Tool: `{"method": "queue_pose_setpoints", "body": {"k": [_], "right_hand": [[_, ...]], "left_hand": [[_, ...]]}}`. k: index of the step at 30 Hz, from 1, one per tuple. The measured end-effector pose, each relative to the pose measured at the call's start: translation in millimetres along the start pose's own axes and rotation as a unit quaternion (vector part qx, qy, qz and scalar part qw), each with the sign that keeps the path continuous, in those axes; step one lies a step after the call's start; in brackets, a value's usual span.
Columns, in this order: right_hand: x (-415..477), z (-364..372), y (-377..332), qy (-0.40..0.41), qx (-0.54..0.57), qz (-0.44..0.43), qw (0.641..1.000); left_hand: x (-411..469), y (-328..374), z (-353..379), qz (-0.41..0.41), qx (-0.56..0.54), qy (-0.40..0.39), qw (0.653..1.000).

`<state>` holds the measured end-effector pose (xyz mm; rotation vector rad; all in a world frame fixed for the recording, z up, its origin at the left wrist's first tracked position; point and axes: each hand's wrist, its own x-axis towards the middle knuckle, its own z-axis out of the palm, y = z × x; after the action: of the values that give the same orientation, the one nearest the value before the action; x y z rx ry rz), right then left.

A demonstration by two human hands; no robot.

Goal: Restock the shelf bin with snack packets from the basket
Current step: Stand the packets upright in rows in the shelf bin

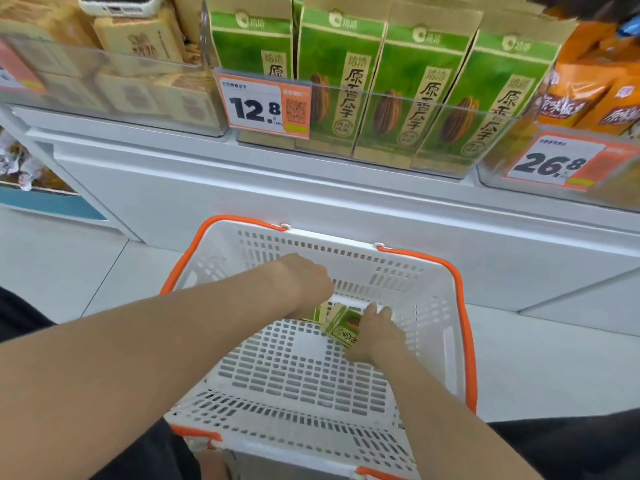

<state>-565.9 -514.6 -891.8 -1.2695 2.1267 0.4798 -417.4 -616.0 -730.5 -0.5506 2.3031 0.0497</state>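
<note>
Now, in the head view, both your hands are down in the white basket (408, 282) at the lower centre of the frame. The green snack packet (341, 328) lies tilted on the basket floor near the far wall. Your right hand (379, 336) is against its right edge, with the fingers (373, 310) curled over the far end and the palm along the side, so they look clamped on it. A second packet (317, 313) shows only as a green sliver under your left hand (306, 284). That hand's fingers point down out of sight, so I cannot tell whether they are apart or gripping.

Judging by the matching packets standing in the clear shelf bin (433, 102) at the upper centre, these are paper-faced bags: probably light, fairly stiff at the folded edges, and soft in the middle. Hold yours by the long side edges, not the flat face, so it doesn't crumple.
</note>
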Motion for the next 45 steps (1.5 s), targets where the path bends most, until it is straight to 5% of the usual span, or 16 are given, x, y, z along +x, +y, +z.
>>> {"method": "queue_pose_setpoints", "body": {"k": [8,14,19,23,28,31,33,38,45], "right_hand": [[-51.3,-110.7,-6.5,0.086,0.026,-0.178,0.980],[-106.4,-167.9,-19.1,0.210,0.153,-0.375,0.890],[-144.8,-200.8,-16.0,0.254,0.418,-0.351,0.798],[-175.2,-233.6,-20.7,0.268,0.602,-0.332,0.675],[-197.6,-287.5,-31.3,0.367,0.515,-0.364,0.684],[-214.8,-326.9,-35.4,0.480,0.421,-0.368,0.676],[-226.8,-351.9,-35.7,0.544,0.369,-0.364,0.660],[-225.9,-393.1,-34.1,0.586,0.253,-0.408,0.653],[-186.4,-395.7,-44.8,0.572,0.177,-0.420,0.682]], "left_hand": [[-20.5,-11.9,-14.5,-0.017,-0.116,0.085,0.990],[-61.5,-37.8,-52.8,-0.032,-0.265,0.153,0.951],[-100.8,-71.6,-82.6,-0.038,-0.292,0.263,0.919],[-128.8,-84.6,-107.4,-0.006,-0.371,0.399,0.839],[-152.4,-85.4,-136.5,-0.005,-0.404,0.537,0.740],[-154.5,-96.2,-146.7,-0.090,-0.419,0.649,0.628],[-153.9,-106.3,-153.6,-0.154,-0.403,0.682,0.591],[-144.0,-116.4,-164.6,-0.245,-0.296,0.585,0.714],[-122.5,-121.9,-168.6,-0.217,-0.226,0.558,0.768]]}}
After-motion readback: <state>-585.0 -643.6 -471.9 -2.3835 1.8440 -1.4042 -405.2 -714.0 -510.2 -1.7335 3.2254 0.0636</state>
